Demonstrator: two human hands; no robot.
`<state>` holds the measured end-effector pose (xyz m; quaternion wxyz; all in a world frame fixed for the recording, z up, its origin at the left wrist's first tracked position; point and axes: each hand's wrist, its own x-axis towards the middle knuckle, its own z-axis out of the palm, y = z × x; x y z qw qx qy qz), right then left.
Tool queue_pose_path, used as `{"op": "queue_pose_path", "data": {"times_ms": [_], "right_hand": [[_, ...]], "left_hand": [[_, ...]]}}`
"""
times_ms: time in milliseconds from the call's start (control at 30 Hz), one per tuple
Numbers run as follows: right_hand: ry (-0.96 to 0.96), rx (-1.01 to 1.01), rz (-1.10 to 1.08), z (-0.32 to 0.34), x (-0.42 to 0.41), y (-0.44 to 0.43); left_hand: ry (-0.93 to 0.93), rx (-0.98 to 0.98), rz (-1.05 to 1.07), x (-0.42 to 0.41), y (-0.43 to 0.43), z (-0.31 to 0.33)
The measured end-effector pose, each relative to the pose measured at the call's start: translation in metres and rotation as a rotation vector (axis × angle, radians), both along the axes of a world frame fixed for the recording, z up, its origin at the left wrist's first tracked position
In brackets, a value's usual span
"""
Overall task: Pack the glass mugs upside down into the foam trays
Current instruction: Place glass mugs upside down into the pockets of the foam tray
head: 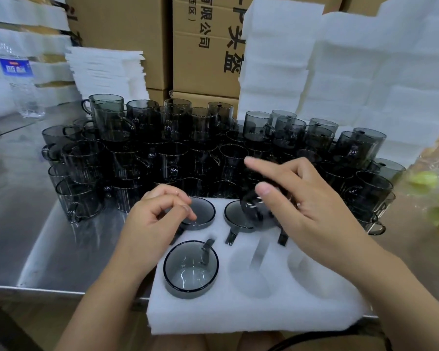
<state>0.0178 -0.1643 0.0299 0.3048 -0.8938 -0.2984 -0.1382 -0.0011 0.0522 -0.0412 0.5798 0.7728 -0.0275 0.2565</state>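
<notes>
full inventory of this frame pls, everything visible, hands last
foam tray: 1, white, front centre on the table edge; front-middle and front-right pockets empty
seated mugs: 3, smoky grey, back-left, back-middle, front-left pockets
held mug: 1, smoky grey, blurred, over back-right pocket
loose mugs: dozens, smoky grey, stacked behind the tray
steel table: 1, silver, under everything
foam stacks: several, white, back right and back left
cardboard boxes: several, brown, rear
water bottle: 1, clear with blue label, far left
plastic bag: 1, clear, yellow-green contents, right edge
left hand: fingers curled over back-left mug; contact unclear
right hand: grips held mug
</notes>
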Motion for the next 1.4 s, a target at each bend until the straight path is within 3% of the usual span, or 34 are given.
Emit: {"op": "queue_pose_path", "data": {"times_ms": [267, 467, 733, 1100, 1400], "right_hand": [[0.074, -0.236, -0.057, 0.011, -0.032, -0.004], [0.233, -0.434, 0.074, 0.023, -0.038, -0.005], [0.161, -0.294, 0.021, 0.028, -0.047, -0.004], [0.213, -0.536, -0.029, 0.035, -0.055, -0.001], [0.195, -0.559, -0.067, 0.033, -0.050, -0.001]], "left_hand": [[0.003, 0.020, 0.008, 0.001, 0.000, -0.001], [0.002, -0.001, -0.003, 0.000, 0.000, 0.000], [0.003, 0.002, -0.004, 0.000, 0.001, -0.001], [0.001, 0.006, -0.006, 0.000, 0.000, -0.001], [0.023, -0.005, 0.000, -0.001, -0.001, 0.000]]}}
